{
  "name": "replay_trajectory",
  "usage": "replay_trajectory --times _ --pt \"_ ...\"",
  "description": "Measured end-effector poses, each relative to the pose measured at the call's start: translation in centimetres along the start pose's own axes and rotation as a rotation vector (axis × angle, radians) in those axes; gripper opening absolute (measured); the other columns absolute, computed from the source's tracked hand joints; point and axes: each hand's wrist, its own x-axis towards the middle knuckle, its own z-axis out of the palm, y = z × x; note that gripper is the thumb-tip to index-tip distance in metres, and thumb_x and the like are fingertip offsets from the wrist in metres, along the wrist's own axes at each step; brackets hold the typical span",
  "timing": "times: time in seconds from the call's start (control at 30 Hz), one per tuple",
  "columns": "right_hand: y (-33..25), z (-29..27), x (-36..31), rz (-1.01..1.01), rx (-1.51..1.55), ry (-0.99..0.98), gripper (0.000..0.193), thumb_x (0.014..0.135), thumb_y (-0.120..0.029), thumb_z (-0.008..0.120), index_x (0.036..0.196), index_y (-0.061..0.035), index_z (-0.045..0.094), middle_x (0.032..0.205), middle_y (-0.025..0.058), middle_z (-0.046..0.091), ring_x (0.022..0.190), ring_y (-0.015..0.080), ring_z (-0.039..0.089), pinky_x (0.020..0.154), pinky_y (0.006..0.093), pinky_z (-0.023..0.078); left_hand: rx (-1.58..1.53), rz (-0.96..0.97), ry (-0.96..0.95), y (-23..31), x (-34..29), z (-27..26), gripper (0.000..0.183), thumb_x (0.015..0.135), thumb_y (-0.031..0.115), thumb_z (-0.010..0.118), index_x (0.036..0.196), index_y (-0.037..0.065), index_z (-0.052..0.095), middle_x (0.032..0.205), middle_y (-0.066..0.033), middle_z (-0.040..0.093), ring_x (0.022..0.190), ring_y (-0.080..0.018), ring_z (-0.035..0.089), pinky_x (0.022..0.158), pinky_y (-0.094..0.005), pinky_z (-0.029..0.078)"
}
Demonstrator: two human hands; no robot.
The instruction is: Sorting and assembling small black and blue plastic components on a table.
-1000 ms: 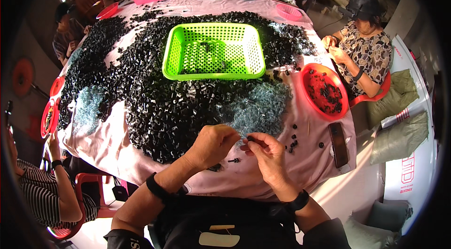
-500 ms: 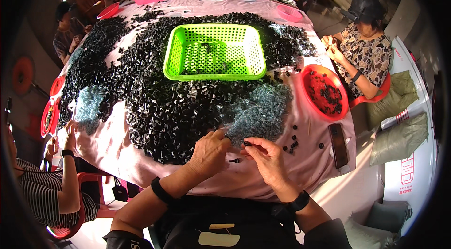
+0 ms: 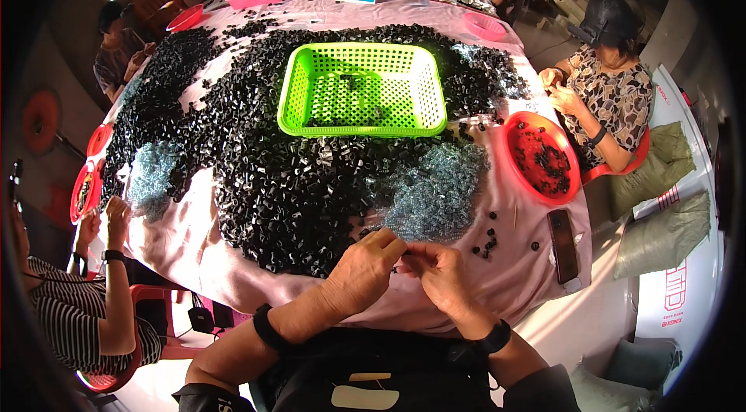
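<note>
My left hand (image 3: 359, 271) and my right hand (image 3: 440, 272) meet at the fingertips over the near edge of the table. Both are closed in a pinch. Between them shows a bit of a small black plastic part (image 3: 405, 254), held in my right fingers; whatever my left fingers grip is hidden. Just beyond my hands lies a heap of small clear bluish pieces (image 3: 437, 193). Left of it spreads a large pile of small black plastic parts (image 3: 284, 206). Several loose black parts (image 3: 489, 243) rest on the cloth to the right of my right hand.
A green perforated basket (image 3: 361, 131) stands on the black pile, a few parts inside. To the right are a red basin (image 3: 540, 193) of black parts and a phone (image 3: 563, 245). Co-workers sit on both sides of the pink-clothed table (image 3: 183, 257). Sacks (image 3: 664, 233) lie at the right.
My right hand has moved left with the small black part, and my left hand slightly right and down, so the fingertips now meet. The whole view has shifted slightly.
</note>
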Motion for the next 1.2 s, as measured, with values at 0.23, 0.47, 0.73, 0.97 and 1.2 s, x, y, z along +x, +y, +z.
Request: replay_trajectory --times 0.23,0.47,0.73,0.97,1.2 --pt "0.0 0.1 -0.1 0.027 0.102 -0.002 0.017 0.093 0.001 0.064 0.109 0.0041 0.069 0.091 0.006 0.071 0.079 0.0114 0.069 0.073 0.0235 0.057 -0.034 -0.138 -0.071 1.4 0.4 -0.4 0.035 0.076 -0.005 0.06 0.111 -0.001 0.063 0.098 -0.0151 0.065 0.087 -0.0328 0.067 0.073 -0.0384 0.058" --pt "0.5 0.4 0.0 -0.015 0.159 0.028 0.015 0.094 -0.005 0.067 0.105 0.0046 0.069 0.089 0.007 0.071 0.076 0.0123 0.069 0.071 0.0237 0.057 0.041 0.021 0.202 1.8 -0.2 1.5 0.042 0.072 -0.007 0.063 0.114 -0.002 0.062 0.104 -0.0138 0.068 0.091 -0.0308 0.068 0.076 -0.0366 0.058" --pt "-0.2 0.9 0.2 0.011 0.202 0.004 0.018 0.093 -0.003 0.067 0.108 0.0058 0.066 0.09 0.0091 0.072 0.077 0.0135 0.069 0.072 0.0237 0.056 -0.109 -0.09 0.173 0.6 0.5 -0.3 0.021 0.079 -0.005 0.065 0.099 0.001 0.066 0.086 -0.0123 0.068 0.078 -0.0307 0.067 0.068 -0.0362 0.056" --pt "-0.8 1.1 0.0 0.006 0.148 -0.008 0.017 0.093 -0.001 0.066 0.109 0.0064 0.065 0.09 0.0097 0.072 0.079 0.0129 0.069 0.072 0.0239 0.056 -0.183 -0.126 0.237 0.7 0.6 -0.3 0.012 0.083 -0.003 0.067 0.094 0.001 0.068 0.08 -0.012 0.068 0.072 -0.03 0.068 0.064 -0.0357 0.055" --pt "-0.5 1.2 0.1 -0.047 0.168 0.0 0.015 0.094 -0.003 0.066 0.106 0.0056 0.067 0.088 0.0075 0.071 0.074 0.0095 0.066 0.069 0.0219 0.055 -0.09 -0.065 0.162 0.9 0.3 -0.5 0.025 0.079 -0.006 0.065 0.102 0.0 0.067 0.085 -0.0116 0.07 0.079 -0.0297 0.069 0.07 -0.0366 0.057"
